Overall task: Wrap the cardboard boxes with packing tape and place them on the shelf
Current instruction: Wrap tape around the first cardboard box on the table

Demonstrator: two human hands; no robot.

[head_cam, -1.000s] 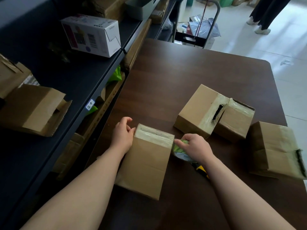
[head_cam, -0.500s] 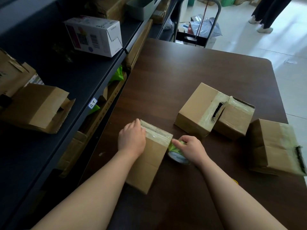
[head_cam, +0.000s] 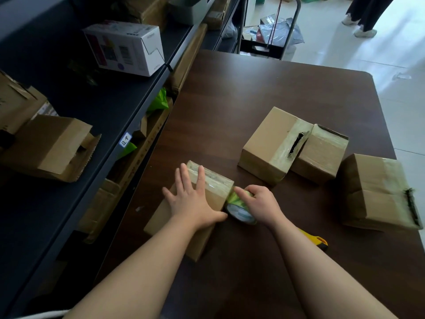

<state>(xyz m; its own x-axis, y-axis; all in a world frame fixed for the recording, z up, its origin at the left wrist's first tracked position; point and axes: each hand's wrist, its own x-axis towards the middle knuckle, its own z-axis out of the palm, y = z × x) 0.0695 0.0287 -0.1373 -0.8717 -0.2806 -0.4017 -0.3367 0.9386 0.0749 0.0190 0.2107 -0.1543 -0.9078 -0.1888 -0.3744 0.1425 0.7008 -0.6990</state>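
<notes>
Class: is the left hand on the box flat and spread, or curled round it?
Flat and spread: the left hand lies with straight fingers on the box, gripping nothing; the right hand holds the tape roll.

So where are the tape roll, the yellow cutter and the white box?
tape roll (head_cam: 239, 212): head view, on its flat side face.
yellow cutter (head_cam: 316, 240): head view, on its yellow body.
white box (head_cam: 119, 50): head view, on its printed side.

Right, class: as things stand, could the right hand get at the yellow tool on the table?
Probably, once freed: the right hand grips the tape roll, but the yellow tool lies beside that forearm, nothing stacked on it.
</notes>
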